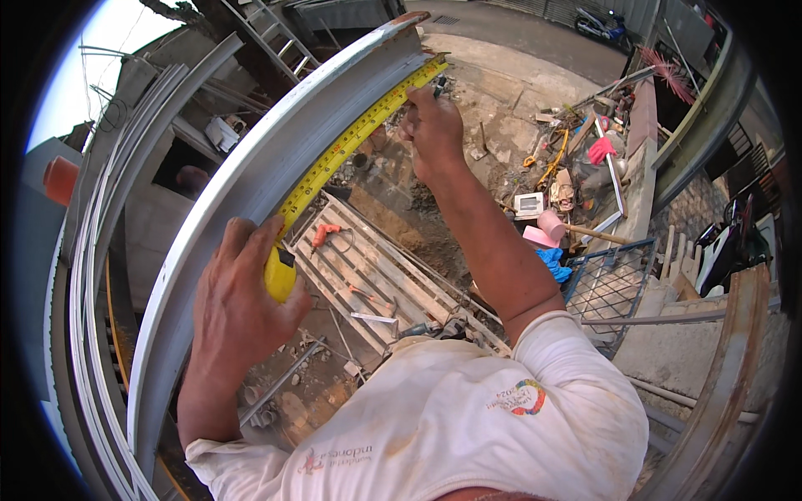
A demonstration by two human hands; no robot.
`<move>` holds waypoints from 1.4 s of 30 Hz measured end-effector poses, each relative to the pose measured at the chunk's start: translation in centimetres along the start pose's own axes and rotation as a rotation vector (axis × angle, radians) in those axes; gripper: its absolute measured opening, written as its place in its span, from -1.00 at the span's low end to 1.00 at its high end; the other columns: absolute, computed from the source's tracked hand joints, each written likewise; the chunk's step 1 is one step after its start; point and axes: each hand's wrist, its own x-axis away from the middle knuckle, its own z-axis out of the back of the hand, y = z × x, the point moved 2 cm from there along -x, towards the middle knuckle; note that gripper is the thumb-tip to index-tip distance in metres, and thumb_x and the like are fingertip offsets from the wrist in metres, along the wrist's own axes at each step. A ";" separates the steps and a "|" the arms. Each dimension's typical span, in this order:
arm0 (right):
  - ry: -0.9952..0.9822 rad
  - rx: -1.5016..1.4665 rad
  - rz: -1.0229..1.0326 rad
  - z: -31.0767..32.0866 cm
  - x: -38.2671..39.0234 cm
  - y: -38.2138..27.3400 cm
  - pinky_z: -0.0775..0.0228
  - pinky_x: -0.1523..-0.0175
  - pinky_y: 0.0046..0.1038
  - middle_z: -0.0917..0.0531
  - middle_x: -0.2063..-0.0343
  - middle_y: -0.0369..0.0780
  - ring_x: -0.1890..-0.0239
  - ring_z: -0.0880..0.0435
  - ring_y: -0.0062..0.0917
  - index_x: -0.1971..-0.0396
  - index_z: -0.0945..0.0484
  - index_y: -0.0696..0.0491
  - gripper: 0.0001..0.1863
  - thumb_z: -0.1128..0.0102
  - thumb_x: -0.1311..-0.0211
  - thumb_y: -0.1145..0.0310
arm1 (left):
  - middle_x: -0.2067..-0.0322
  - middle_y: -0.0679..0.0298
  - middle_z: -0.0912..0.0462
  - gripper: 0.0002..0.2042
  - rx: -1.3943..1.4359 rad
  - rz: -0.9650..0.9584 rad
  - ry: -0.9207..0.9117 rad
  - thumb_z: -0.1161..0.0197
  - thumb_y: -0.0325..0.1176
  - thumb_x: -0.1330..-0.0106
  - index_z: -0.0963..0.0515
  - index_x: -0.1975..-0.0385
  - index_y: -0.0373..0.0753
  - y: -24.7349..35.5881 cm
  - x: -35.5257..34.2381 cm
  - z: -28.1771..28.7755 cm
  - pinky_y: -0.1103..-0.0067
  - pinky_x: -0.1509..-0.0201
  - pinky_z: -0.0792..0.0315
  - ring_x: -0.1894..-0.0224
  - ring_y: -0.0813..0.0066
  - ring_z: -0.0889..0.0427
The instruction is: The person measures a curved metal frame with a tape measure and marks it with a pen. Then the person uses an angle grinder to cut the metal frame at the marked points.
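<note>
A long, grey-white steel beam [288, 146] slants from the lower left to the top middle. Along its inner face lies the yellow blade of a tape measure [334, 155], drawn out nearly to the beam's far end. My left hand [238, 296] is closed around the yellow and black case, its fingers against the beam's edge. Near the far end of the blade is my right hand [436, 134], fingers curled and the thumb at the blade's lower edge. A small dark thing sticks out by those fingers; its kind is not clear.
Below lies a slatted wooden platform [393, 288] with an orange power drill [324, 235] and hand tools. To the right are rubble, a pink dipper [551, 224], a blue bag [553, 264] and a metal grille [614, 280]. Long metal bars [92, 275] stand at the left.
</note>
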 end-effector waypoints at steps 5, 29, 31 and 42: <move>0.023 0.014 -0.015 -0.1 0.2 0.0 -0.19 0.48 -0.49 -0.29 0.65 -0.42 0.63 -0.28 -0.67 0.39 -0.41 0.00 -0.79 -0.26 -0.31 0.28 | 0.20 0.04 -0.47 -0.39 -0.008 0.008 0.003 -0.38 -0.38 0.03 -0.55 -0.13 -0.42 0.3 -0.1 0.1 0.32 0.07 -0.47 0.22 0.08 -0.59; -0.238 0.006 0.628 5.5 -2.2 -2.0 -0.69 0.11 -0.37 -0.60 0.32 -0.26 0.27 -0.72 -0.51 0.15 -0.52 0.11 -0.74 -0.17 -0.51 0.19 | 0.17 0.01 -0.56 -0.37 -0.014 0.025 0.005 -0.33 -0.44 0.09 -0.57 -0.14 -0.36 0.4 -0.4 -0.3 0.35 0.02 -0.52 0.19 0.09 -0.67; -0.180 -0.060 0.622 5.6 -2.5 -1.1 -0.68 0.17 -0.45 -0.63 0.38 -0.24 0.31 -0.71 -0.56 0.20 -0.52 0.14 -0.72 -0.20 -0.49 0.19 | 0.17 0.01 -0.56 -0.38 -0.025 0.002 0.017 -0.32 -0.45 0.09 -0.57 -0.14 -0.34 0.5 -0.1 -0.9 0.35 0.01 -0.52 0.18 0.09 -0.67; -0.523 0.297 0.745 2.9 -0.9 -3.8 -0.63 0.09 -0.46 -0.63 0.37 -0.24 0.27 -0.68 -0.57 0.19 -0.55 0.09 -0.88 -0.27 -0.36 0.42 | 0.19 0.01 -0.55 -0.35 -0.038 0.016 0.013 -0.32 -0.42 0.12 -0.55 -0.15 -0.38 0.4 -0.1 -1.0 0.34 0.02 -0.52 0.20 0.09 -0.66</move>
